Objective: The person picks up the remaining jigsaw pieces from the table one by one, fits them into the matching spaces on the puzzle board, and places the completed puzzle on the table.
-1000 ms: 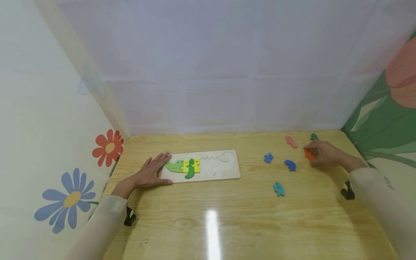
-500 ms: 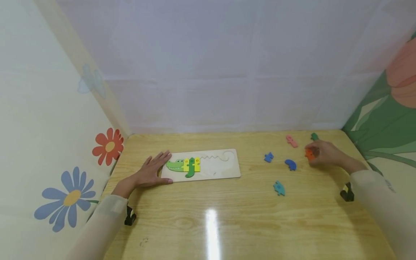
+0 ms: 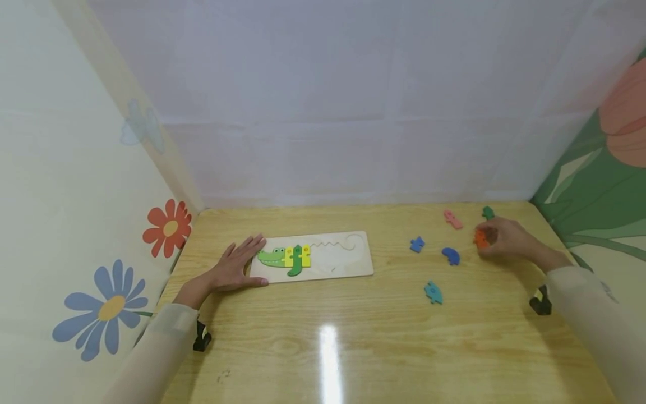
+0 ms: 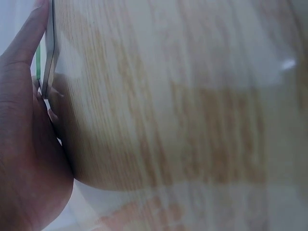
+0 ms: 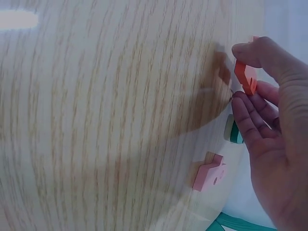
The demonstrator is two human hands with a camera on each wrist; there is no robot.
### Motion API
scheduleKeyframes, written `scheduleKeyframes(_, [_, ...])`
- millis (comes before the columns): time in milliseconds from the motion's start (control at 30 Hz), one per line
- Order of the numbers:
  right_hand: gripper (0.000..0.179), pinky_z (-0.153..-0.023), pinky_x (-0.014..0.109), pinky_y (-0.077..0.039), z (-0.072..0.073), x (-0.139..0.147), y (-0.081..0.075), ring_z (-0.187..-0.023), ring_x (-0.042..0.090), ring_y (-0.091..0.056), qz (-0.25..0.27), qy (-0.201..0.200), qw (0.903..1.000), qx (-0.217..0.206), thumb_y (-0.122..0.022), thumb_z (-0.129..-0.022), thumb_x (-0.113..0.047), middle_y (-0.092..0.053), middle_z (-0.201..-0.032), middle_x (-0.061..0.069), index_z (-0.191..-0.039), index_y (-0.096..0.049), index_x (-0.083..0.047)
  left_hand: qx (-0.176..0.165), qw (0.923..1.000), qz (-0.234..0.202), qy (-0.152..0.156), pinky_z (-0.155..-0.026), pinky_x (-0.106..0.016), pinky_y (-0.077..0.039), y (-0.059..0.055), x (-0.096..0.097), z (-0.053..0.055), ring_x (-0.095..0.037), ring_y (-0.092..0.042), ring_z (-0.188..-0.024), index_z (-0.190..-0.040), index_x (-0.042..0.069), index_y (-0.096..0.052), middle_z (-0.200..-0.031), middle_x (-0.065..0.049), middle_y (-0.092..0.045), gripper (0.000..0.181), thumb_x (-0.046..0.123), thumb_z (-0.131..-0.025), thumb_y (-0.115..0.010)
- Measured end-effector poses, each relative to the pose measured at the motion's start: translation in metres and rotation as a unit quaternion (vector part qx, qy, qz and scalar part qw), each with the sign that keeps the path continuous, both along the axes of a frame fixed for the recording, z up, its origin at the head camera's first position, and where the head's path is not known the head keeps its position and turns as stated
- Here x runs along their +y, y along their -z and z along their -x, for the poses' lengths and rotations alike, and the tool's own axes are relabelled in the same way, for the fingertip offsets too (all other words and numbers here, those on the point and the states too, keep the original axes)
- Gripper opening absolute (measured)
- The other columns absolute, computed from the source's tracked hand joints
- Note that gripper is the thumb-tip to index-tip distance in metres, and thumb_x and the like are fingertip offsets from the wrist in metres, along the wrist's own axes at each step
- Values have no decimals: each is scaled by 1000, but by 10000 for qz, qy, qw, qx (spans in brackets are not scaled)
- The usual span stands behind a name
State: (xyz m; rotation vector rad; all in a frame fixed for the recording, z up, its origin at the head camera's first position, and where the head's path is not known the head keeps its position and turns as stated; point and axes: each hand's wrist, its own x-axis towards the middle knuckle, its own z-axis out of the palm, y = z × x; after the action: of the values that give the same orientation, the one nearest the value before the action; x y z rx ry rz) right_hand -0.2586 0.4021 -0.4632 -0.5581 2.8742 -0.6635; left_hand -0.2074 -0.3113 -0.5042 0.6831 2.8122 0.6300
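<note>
My left hand (image 3: 232, 272) lies with fingers spread over the left end of a pale wooden puzzle board (image 3: 353, 264), thumb along its near edge. On the board sits part of a crocodile: a light green head (image 3: 272, 258), yellow pieces and a dark green leg piece (image 3: 296, 264); a wavy outline runs on to the right. At the table's right side, my right hand (image 3: 510, 242) pinches an orange puzzle piece (image 5: 245, 74) between thumb and fingers, close over the tabletop. Just beyond that hand lies a dark green piece (image 3: 487, 212).
Loose pieces lie between the board and my right hand: pink (image 3: 453, 219), dark blue (image 3: 451, 256), blue (image 3: 417, 244) and teal (image 3: 433, 293). A white cloth backdrop (image 3: 303, 140) rises at the table's far edge, with flower-printed panels at both sides.
My right hand has shifted very slightly to the right with the orange piece between its fingers. The left hand and the board have stayed put.
</note>
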Motion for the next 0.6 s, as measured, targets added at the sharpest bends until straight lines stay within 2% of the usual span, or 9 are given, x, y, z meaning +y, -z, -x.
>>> scheduleKeyframes(300, [71, -84, 47, -59, -1, -1, -1, -96, 39, -71, 75, -9, 9999, 93, -96, -73, -16, -70, -110, 28, -126, -63, 18, -23, 10000, -47, -18, -123, -74, 0, -2, 1, -2, -46, -10, -162, -168, 5, -25, -176, -21, -17, 113, 62, -87, -79])
scheduleKeyframes(500, [73, -88, 57, -60, -1, -6, -3, -100, 45, -71, 148, -46, 9999, 73, -95, -73, -14, -68, -115, 34, -128, -61, 20, 28, 10000, -50, -25, -122, -75, -1, -3, 2, -3, -47, -11, -161, -167, 3, -26, -175, -22, -19, 113, 60, -86, -80])
scheduleKeyframes(600, [73, -89, 57, -60, -2, -9, -6, -101, 47, -70, 158, -74, 9998, 96, -95, -73, -12, -67, -116, 35, -129, -61, 20, -15, 10000, 29, -45, -123, -74, 0, -3, 2, -3, -46, -10, -162, -168, 4, -25, -175, -21, -17, 113, 61, -87, -79])
